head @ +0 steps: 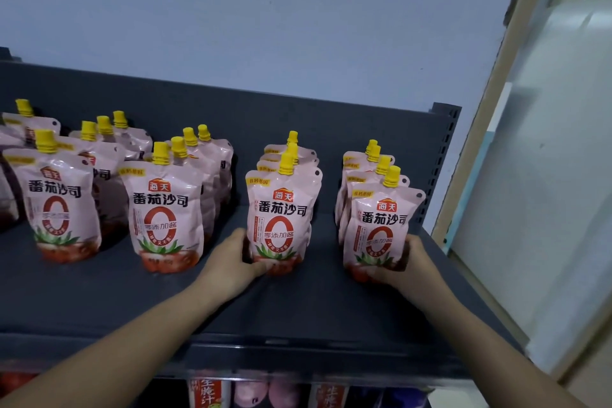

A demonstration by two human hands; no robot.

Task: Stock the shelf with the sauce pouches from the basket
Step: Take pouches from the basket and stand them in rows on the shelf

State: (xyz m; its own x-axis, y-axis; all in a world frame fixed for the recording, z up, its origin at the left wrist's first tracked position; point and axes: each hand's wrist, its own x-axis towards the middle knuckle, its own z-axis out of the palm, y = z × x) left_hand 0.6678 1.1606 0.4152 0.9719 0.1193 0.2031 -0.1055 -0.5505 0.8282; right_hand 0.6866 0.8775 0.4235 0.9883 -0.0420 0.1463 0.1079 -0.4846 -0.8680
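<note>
A plain pale blue wall (265, 10) stood far behind everything. On the right was a tall frosted glass door (546, 159) with a cream frame (490, 93). Near the bottom, below, some red and purple packets (251, 392) showed, partly hidden and too blurry to read.

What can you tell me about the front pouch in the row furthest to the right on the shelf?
The front pouch is glossy pink, plastic-looking, with a yellow screw cap at top, a red logo, bold dark characters and a large red zero above tomato art. It stands upright on the dark grey shelf, heading a row of matching pouches. The right hand cups its lower right corner.
</note>
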